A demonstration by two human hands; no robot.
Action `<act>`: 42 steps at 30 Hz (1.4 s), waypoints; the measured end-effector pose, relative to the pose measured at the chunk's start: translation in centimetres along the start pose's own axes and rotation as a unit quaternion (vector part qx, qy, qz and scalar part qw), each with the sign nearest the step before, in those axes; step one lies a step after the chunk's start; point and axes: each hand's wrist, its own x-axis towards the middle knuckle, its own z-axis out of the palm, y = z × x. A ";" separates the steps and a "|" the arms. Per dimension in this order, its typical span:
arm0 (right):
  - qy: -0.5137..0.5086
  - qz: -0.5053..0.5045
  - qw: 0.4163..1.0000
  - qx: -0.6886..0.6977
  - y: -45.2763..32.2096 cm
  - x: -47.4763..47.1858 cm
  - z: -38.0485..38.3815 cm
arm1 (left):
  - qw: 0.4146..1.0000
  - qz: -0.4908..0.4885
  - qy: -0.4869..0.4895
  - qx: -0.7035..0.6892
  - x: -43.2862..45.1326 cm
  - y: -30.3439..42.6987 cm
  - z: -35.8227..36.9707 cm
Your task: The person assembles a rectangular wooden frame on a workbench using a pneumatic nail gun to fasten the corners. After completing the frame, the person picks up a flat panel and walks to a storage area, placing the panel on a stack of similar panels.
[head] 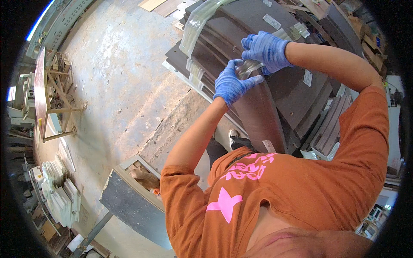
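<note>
Both hands wear blue knitted gloves. My left hand (234, 80) is at the top edge of an upright dark brown panel (258, 109), with its thumb and fingers around a strip of clear plastic film (248, 68). My right hand (269, 51) is just beyond it, its fingers bent over the other end of the same film. Beneath and behind the hands lies a stack of dark panels (222, 38) with white labels, and a wide band of clear wrap (196, 29) runs over the stack's far side.
A wooden-framed table (63, 109) stands at the left. White boards (61, 190) lean together at the lower left. A dark-sided cabinet or box (132, 196) is close by my left elbow. Narrow brown strips (332, 125) lie at the right. Dust and scraps cover parts of the concrete floor (125, 80).
</note>
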 end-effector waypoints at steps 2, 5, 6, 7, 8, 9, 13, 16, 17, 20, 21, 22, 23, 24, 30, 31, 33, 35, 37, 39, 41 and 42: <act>-0.054 0.016 0.998 -0.005 -0.2 0.5 -0.5 | 0.998 -0.020 -0.061 0.028 0.7 1.4 -0.9; -0.103 0.017 0.995 0.007 -0.1 1.1 -0.8 | 0.988 -0.046 -0.141 0.033 2.3 0.7 -1.2; -0.111 0.011 0.994 0.011 0.1 1.3 -0.7 | 0.988 -0.054 -0.141 0.029 2.2 1.1 -1.3; -0.112 0.011 0.993 0.040 0.5 1.5 -0.4 | 0.988 -0.060 -0.144 0.000 2.5 0.7 -1.1; -0.114 0.011 0.991 0.068 0.9 1.8 -0.1 | 0.987 -0.065 -0.146 -0.030 2.9 -0.1 -0.6; -0.115 0.010 0.989 0.094 1.2 1.8 -0.2 | 0.985 -0.069 -0.147 -0.060 3.2 -0.3 -0.3; -0.038 0.024 0.995 0.088 1.0 -0.4 0.3 | 0.980 -0.070 -0.158 -0.097 3.0 -0.2 -0.1; 0.032 -0.003 0.999 0.015 0.7 -0.9 1.3 | 0.978 -0.083 -0.170 -0.086 3.2 0.4 -0.5; 0.029 -0.003 0.999 0.025 0.6 -0.8 1.7 | 0.978 -0.084 -0.176 -0.079 3.3 0.1 -0.5; 0.029 -0.008 0.999 0.039 0.5 -0.3 1.8 | 0.979 -0.076 -0.178 -0.062 3.5 -0.2 -0.7; 0.028 -0.011 0.999 0.037 0.7 -0.2 2.1 | 0.980 -0.071 -0.179 -0.055 3.5 0.1 -0.8; 0.027 -0.015 0.999 0.034 0.9 0.1 2.3 | 0.984 -0.050 -0.168 -0.006 3.3 0.3 -0.9; 0.055 -0.010 0.993 0.104 1.3 0.1 2.7 | 0.986 -0.028 -0.157 0.044 3.0 0.6 -0.9; 0.080 -0.007 0.981 0.176 1.5 -0.1 2.9 | 0.985 -0.008 -0.146 0.091 2.4 1.0 -1.1; 0.076 0.064 0.916 0.390 2.3 0.3 3.7 | 0.970 0.079 -0.093 0.211 1.2 2.0 -2.0; 0.061 0.063 0.918 0.387 2.4 0.5 3.7 | 0.971 0.083 -0.086 0.207 1.1 2.0 -1.9; 0.032 0.063 0.921 0.383 2.7 0.8 3.6 | 0.968 0.100 -0.082 0.213 0.9 2.0 -1.8; 0.029 0.073 0.917 0.390 2.5 0.2 3.4 | 0.966 0.105 -0.084 0.219 0.9 2.3 -1.8; 0.048 0.077 0.906 0.414 2.2 -0.4 3.6 | 0.966 0.093 -0.093 0.220 0.9 2.9 -1.7; 0.094 0.071 0.885 0.451 2.0 -1.0 4.2 | 0.964 0.051 -0.116 0.232 1.6 3.8 -1.8; 0.278 0.110 0.833 0.466 1.1 -1.9 4.9 | 0.962 0.025 -0.141 0.230 2.7 3.9 -1.9; 0.367 0.131 0.795 0.465 0.1 -2.7 5.3 | 0.961 0.024 -0.159 0.223 3.3 3.5 -1.8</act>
